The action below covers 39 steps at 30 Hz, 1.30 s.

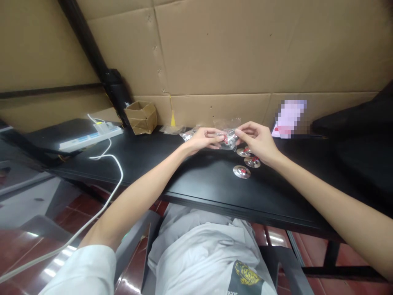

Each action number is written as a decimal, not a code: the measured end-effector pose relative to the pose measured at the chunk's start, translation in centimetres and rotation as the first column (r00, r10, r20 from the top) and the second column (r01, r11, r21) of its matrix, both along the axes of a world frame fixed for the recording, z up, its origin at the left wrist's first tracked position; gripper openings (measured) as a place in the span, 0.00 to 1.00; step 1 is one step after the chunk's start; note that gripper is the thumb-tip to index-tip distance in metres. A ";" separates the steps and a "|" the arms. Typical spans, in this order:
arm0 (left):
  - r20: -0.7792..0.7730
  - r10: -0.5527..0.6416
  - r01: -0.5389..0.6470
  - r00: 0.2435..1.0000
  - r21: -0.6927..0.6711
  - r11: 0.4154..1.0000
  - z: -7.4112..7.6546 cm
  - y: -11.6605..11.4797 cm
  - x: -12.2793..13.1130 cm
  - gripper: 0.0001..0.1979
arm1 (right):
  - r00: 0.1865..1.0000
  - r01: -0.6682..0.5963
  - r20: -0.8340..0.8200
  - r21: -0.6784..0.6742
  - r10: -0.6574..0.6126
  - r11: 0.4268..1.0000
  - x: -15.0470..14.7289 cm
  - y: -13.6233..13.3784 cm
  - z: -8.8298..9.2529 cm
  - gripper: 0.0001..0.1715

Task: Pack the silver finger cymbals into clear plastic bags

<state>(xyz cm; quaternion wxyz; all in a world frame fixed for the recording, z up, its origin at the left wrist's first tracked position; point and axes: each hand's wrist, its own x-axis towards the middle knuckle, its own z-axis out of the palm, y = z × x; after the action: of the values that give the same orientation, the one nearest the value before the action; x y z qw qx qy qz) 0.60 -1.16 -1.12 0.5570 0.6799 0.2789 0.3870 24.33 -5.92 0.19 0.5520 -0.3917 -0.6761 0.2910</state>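
Observation:
My left hand point(204, 140) pinches a clear plastic bag point(227, 123) above the table. Inside or against the bag is a small silver cymbal point(231, 141) with a red strap; which of the two I cannot tell. At the bag's right edge, the thumb and fingers of my right hand point(259, 141) are closed on the plastic. Below the right hand, several loose finger cymbals with red straps lie on the table, the nearest cymbal point(241, 172) apart from the others. Another silver item in clear wrapping point(188, 134) lies partly behind my left hand.
The black table point(196, 180) backs onto a cardboard wall point(215, 61). An open cardboard box point(141, 119) and a white power strip point(92, 138) with a trailing cable point(118, 176) are at left. A phone point(288, 119) leans at the back right, beside a dark bulky object point(359, 131).

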 end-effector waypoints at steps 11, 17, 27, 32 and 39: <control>0.049 -0.056 0.056 0.997 0.013 0.998 0.0 0.1 0.1 0.23 | 0.988 -0.107 -0.130 -0.203 0.082 0.973 0.6 0.4 0.6 0.24; 0.157 -0.041 0.054 0.987 -0.079 0.995 0.0 0.4 0.2 0.18 | 0.980 -0.117 -0.184 -0.210 0.079 0.971 0.8 0.5 0.8 0.19; 0.260 -0.060 0.110 0.964 -0.184 0.977 -0.2 0.5 0.5 0.12 | 0.994 -0.105 -0.035 -0.051 0.104 0.993 1.3 0.0 1.3 0.17; 0.248 -0.055 0.107 0.967 -0.203 0.973 -0.1 0.3 0.8 0.12 | 0.994 -0.107 -0.009 -0.043 0.107 0.993 1.6 0.2 1.2 0.14; 0.235 -0.065 0.114 0.970 -0.201 0.973 0.1 0.2 0.9 0.13 | 0.986 -0.164 -0.055 -0.087 0.159 0.983 1.6 0.7 0.8 0.15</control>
<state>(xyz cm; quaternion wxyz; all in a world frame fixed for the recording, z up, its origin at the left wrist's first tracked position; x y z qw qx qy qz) 1.47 -1.00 -1.07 0.6717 0.5796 0.2222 0.4043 25.93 -5.21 0.94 0.5240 -0.3533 -0.6784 0.3746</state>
